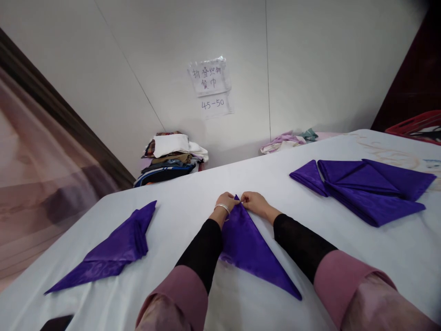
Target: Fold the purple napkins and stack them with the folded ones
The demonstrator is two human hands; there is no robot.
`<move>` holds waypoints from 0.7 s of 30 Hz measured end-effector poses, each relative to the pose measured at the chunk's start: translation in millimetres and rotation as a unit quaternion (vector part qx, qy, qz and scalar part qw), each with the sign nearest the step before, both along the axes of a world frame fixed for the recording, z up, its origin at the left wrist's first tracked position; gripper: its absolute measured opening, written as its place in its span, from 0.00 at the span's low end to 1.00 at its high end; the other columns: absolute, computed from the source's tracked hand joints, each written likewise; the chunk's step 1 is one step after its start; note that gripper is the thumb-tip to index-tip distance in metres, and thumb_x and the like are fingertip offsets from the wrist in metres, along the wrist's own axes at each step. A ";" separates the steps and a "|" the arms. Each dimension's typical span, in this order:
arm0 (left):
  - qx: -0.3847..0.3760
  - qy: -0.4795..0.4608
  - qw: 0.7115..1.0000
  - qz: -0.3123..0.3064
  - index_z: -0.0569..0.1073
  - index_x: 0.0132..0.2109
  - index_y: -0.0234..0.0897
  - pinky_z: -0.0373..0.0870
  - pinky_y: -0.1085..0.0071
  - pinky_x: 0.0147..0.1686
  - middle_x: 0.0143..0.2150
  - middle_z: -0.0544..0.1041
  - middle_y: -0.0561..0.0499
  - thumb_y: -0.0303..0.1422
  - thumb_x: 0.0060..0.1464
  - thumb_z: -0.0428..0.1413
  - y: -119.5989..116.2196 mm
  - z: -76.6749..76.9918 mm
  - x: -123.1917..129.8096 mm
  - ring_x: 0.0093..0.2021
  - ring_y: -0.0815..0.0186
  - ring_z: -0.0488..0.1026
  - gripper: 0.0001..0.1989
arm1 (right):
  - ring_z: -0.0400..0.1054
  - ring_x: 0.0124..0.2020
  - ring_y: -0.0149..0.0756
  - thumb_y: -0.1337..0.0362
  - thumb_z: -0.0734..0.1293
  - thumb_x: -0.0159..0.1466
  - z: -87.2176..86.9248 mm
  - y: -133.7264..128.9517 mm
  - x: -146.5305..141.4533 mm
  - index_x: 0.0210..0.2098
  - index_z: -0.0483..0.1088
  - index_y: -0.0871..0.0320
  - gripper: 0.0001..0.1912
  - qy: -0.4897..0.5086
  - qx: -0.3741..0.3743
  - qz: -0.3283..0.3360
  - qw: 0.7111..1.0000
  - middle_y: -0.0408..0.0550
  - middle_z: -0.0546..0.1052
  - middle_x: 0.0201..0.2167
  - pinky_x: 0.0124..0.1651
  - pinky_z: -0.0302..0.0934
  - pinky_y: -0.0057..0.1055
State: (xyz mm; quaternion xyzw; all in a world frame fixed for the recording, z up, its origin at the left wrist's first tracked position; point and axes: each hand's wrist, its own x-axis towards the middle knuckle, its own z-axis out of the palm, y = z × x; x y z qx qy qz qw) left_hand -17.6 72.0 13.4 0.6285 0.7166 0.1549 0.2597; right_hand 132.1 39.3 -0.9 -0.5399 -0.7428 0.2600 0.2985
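A purple cloth napkin [246, 246] lies folded into a long triangle on the white-covered table, its narrow tip pointing toward the wall. My left hand [227, 201], with a silver bracelet at the wrist, pinches the left side of that tip. On the tip's other side, my right hand [254, 203] is closed with its fingertips on the fabric edge. The two hands are almost touching. One corner of the napkin stretches toward my right forearm, and my left forearm hides part of its left side.
To the left rests a folded purple napkin stack [117, 246]; several more purple napkins [365, 186] lie at the right. Behind the table are a clothes pile [168, 156], pinkish cloth [284, 141] and a red basket [413, 125]. A dark flat object [57, 323] sits at the near left edge.
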 end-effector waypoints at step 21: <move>-0.040 0.073 0.996 -0.031 0.74 0.29 0.38 0.64 0.76 0.27 0.32 0.78 0.50 0.38 0.35 0.64 11.8 7.4 -1.4 0.34 0.63 0.75 0.12 | 0.67 0.31 0.29 0.71 0.65 0.52 1.2 -1.7 5.9 0.32 0.72 0.58 0.08 0.083 -0.058 0.034 0.994 0.42 0.75 0.29 0.34 0.57 0.25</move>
